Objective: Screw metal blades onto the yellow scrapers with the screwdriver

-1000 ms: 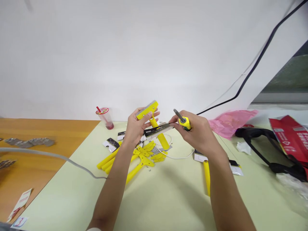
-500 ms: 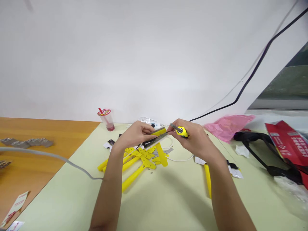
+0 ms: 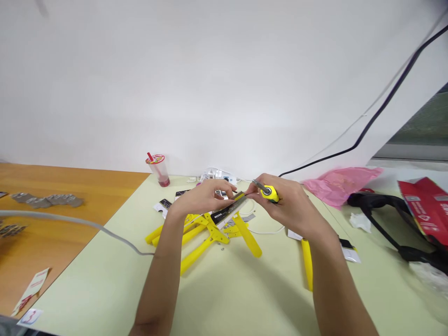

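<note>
My left hand [image 3: 205,197] is closed, fingers pinching the upper edge of a yellow-handled scraper [image 3: 249,238]. The scraper's wide head carries a black printed strip and is tilted above the table, its handle pointing down toward me. My right hand [image 3: 280,198] is closed around a screwdriver [image 3: 269,192] with a yellow handle, its metal shaft pointing up and left. The thumb and forefinger of that hand also meet the right end of the scraper head. Beneath lie several yellow scraper handles [image 3: 198,254] with flared, holed heads, partly covered by my left forearm.
A lidded cup with a red straw [image 3: 159,170] stands by the wall. A white power strip [image 3: 219,175] lies behind my hands. To the right are a pink plastic bag [image 3: 343,184], a black strap [image 3: 381,233] and a red package [image 3: 425,205]. Grey metal plates [image 3: 49,200] lie at left.
The view has shifted slightly. The scraper head in my hands has turned, and more of its handle now shows. My left fingers have moved along its upper edge; the right hand still holds the screwdriver.
</note>
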The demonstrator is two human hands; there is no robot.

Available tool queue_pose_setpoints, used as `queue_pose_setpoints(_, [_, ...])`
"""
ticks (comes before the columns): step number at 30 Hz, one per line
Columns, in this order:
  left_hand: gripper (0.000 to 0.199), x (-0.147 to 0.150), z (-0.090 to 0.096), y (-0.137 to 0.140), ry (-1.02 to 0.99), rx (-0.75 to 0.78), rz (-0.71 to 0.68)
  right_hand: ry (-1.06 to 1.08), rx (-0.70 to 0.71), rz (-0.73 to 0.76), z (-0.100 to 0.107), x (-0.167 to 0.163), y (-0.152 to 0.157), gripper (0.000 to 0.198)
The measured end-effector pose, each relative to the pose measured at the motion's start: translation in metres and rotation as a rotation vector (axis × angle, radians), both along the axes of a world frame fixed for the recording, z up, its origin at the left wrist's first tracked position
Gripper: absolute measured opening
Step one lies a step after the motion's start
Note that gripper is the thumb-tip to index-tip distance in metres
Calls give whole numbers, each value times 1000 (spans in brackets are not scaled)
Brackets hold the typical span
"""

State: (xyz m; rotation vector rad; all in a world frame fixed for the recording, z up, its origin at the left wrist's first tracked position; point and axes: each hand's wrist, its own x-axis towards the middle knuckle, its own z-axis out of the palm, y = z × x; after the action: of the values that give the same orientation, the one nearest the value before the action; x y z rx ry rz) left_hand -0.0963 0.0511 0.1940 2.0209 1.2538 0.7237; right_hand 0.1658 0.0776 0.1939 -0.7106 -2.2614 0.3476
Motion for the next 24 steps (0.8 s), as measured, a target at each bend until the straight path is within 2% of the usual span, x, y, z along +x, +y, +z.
queue_pose_setpoints(4, [39, 0, -4, 2, -14, -47, 26, 28, 65, 6, 0, 2, 2, 14])
queue_pose_setpoints(8, [58, -2, -8, 6, -18, -174, 118, 49, 131, -22, 2, 5, 6, 13])
queue_pose_setpoints(11, [71, -2, -10, 10, -78, -257, 109, 54, 146, -57, 2, 8, 8, 12])
queue_pose_setpoints(15, [78, -4, -12, 14, -209, -179, 54, 62, 160, -93, 3, 13, 9, 11])
queue_pose_setpoints(21, [69, 2, 2, -4, -266, -104, 12, 111, 175, -112, 7, 17, 10, 12])
queue_pose_setpoints(24, [83, 15, 9, -16, -241, -74, 13, 131, 161, -125, 6, 17, 12, 10])
